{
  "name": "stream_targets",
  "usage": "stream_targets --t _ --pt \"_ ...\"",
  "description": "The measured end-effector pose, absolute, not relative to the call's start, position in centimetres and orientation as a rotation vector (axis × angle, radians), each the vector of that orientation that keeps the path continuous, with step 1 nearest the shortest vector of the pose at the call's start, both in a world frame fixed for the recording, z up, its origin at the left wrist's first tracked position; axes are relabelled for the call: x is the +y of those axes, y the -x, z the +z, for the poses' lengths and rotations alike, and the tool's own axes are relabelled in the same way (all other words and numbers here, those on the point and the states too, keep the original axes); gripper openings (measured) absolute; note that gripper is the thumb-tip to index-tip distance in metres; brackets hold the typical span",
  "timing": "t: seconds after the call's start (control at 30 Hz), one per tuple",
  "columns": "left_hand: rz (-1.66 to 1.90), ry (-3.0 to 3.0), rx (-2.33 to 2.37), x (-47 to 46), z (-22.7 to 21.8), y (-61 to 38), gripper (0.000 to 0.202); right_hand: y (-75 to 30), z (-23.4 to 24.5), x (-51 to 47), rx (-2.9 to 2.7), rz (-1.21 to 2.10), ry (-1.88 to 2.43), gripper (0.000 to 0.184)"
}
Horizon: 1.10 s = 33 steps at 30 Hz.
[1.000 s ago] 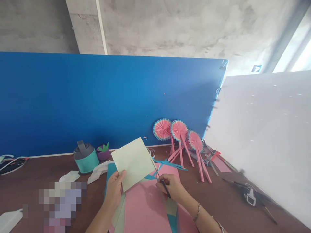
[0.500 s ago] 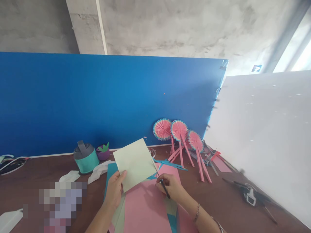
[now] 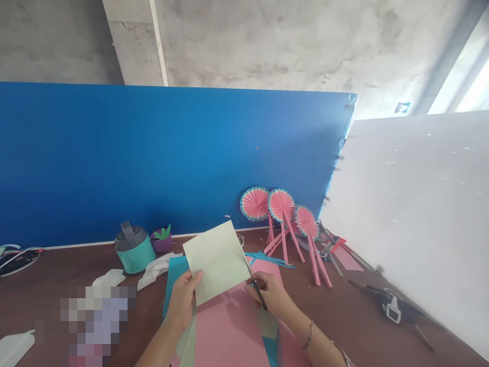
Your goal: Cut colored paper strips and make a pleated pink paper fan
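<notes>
Left hand (image 3: pixel 182 300): grip closed on the lower left corner of the pale green rectangular paper sheet (image 3: pixel 216 260), which is held tilted above the near middle of the brown worktop (image 3: pixel 344 316).

Right hand (image 3: pixel 271 293): grip closed on the slim dark scissors (image 3: pixel 255 286), blades at the sheet's right edge.

Judged progress: the cut is only entering, and the sheet is otherwise whole. The large pink paper sheet (image 3: pixel 229 331) beneath appears uncut.

Three pink pleated paper fans on sticks (image 3: pixel 281 205) lean, finished, at the far edge against the blue board (image 3: pixel 153 158).

No writing or brand is legible.
</notes>
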State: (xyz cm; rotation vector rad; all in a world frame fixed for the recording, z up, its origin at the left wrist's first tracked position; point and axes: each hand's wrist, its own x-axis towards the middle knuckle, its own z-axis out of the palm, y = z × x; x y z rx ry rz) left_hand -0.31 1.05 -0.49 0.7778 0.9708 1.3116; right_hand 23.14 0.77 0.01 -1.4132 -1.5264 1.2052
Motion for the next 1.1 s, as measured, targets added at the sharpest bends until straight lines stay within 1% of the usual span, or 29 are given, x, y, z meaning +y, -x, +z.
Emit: stream_targets --t 0.27,0.47,0.73,0.97,1.1 --pt "1.312 -0.770 0.957 0.7 0.2 -0.1 0.048 -22.9 0.5 0.6 -1.478 1.240 1.402 0.020" --pt "1.310 -0.749 0.995 0.4 1.0 -0.2 0.053 -23.1 0.4 0.6 -1.492 1.210 1.422 0.017" --pt "1.303 -0.760 0.965 0.6 0.6 -0.2 0.051 -23.1 0.0 0.8 -1.505 1.202 1.435 0.022" --pt "1.247 -0.742 0.934 0.6 0.7 -0.4 0.046 -23.5 -1.2 1.3 -1.509 1.185 1.345 0.015" --pt "1.214 -0.745 0.954 0.6 0.6 -0.5 0.047 -23.5 -1.2 1.3 -1.429 1.253 1.306 0.021"
